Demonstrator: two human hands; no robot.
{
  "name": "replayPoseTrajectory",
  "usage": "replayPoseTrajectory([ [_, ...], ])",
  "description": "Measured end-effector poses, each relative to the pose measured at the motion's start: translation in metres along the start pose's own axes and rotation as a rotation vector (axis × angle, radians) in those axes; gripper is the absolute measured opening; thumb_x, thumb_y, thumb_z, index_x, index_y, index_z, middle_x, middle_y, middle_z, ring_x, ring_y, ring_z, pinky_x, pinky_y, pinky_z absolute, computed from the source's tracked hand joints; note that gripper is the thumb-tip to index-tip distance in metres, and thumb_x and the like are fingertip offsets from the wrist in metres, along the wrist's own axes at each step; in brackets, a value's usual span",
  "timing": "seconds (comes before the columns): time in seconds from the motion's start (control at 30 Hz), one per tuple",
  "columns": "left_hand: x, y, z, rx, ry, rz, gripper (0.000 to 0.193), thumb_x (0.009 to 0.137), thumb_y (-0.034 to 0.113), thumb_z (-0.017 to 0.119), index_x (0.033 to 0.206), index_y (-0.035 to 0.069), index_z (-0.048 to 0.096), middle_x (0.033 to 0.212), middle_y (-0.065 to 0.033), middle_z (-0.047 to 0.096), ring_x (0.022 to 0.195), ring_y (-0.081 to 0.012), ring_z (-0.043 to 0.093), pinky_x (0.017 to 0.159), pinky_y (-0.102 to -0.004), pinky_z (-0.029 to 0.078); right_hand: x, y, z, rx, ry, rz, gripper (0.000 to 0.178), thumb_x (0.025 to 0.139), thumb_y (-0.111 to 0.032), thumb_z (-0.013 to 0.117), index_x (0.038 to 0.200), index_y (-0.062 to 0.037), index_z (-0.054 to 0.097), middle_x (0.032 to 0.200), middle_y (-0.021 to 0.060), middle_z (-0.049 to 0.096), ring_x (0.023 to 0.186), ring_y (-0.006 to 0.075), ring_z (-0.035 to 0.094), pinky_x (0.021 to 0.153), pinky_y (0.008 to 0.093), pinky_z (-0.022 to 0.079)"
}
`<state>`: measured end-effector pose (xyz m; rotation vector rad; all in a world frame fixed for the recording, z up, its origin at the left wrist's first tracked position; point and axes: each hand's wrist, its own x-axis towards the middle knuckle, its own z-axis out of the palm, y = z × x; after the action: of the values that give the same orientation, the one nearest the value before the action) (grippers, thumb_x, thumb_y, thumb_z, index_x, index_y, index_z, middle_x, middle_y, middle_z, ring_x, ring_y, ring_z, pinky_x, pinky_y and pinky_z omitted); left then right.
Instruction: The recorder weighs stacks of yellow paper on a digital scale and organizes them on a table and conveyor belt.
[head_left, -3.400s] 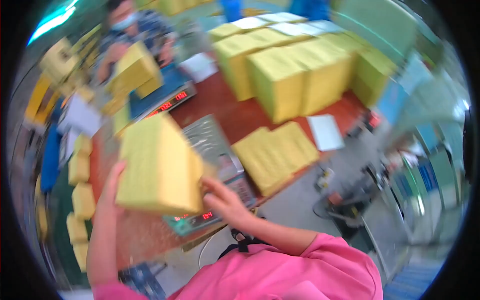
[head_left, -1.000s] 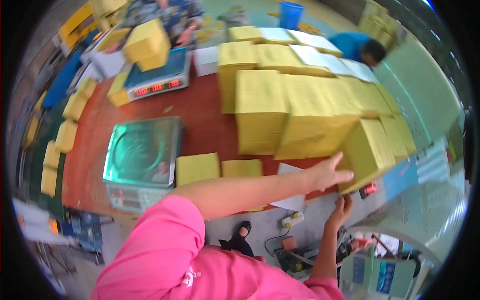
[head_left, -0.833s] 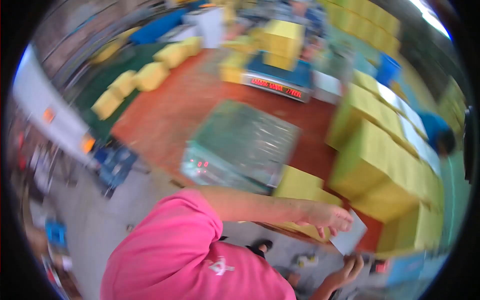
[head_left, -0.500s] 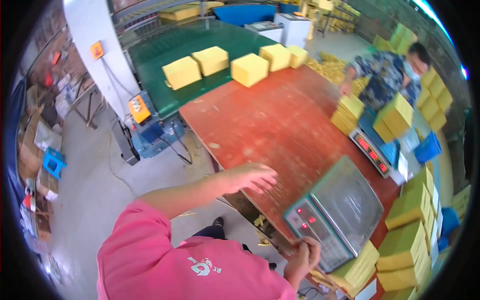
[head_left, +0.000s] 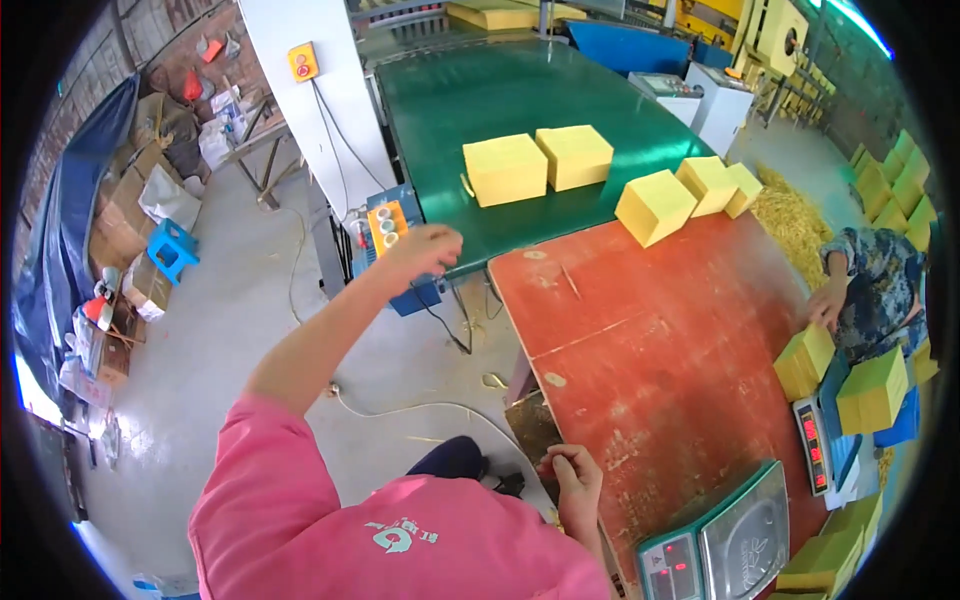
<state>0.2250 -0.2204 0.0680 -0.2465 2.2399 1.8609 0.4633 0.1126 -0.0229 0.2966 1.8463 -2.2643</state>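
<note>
My left hand [head_left: 425, 250] is stretched out to the left of the red table [head_left: 650, 340], in the air near an orange and blue control box [head_left: 388, 228]; its fingers are loosely bent and it holds nothing. My right hand [head_left: 575, 478] rests with curled fingers at the table's near edge, also with nothing in it. Two yellow blocks [head_left: 505, 168] [head_left: 575, 155] lie on the green conveyor belt [head_left: 470, 90]. Further yellow blocks [head_left: 655, 207] sit where the belt meets the table. A green scale [head_left: 730, 540] stands right of my right hand.
At the right a co-worker [head_left: 870, 290] touches a yellow block [head_left: 803, 360] beside a second scale [head_left: 825, 440]. A white pillar [head_left: 310, 100] stands by the conveyor. A blue stool [head_left: 172, 250], boxes and bags line the left wall. Cables cross the concrete floor.
My view has swung from the stacked yellow blocks toward the conveyor. My left arm now reaches further up and left; my right hand moved from beside the scale to the table's edge.
</note>
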Motion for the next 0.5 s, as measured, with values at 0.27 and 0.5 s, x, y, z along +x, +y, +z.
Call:
replayPoseTrajectory([
  [0.27,0.216,0.040,-0.042,0.957,0.383,0.711,0.045,0.092,0.036,0.050,0.117,0.000,0.059,0.109,-0.0237,0.065,0.102,-0.0382,0.062,0.089,-0.0479,0.049,0.084,0.017,0.055,-0.015,-0.168,0.134,0.014,0.095,-0.002,0.053,0.105,0.0020,0.063,0.093,0.0075,0.067,0.084,0.0145,0.065,0.077,0.0275,0.053],
  [0.5,0.346,0.022,-0.026,1.083,0.163,0.326,0.047,0.096,0.042,0.037,0.111,0.002,0.054,0.108,-0.0221,0.065,0.104,-0.0374,0.062,0.088,-0.0495,0.049,0.140,0.057,0.132,0.289,-0.060,0.328,0.021,0.096,-0.012,0.056,0.111,0.0021,0.063,0.101,0.0093,0.067,0.090,0.0179,0.066,0.081,0.0293,0.052],
])
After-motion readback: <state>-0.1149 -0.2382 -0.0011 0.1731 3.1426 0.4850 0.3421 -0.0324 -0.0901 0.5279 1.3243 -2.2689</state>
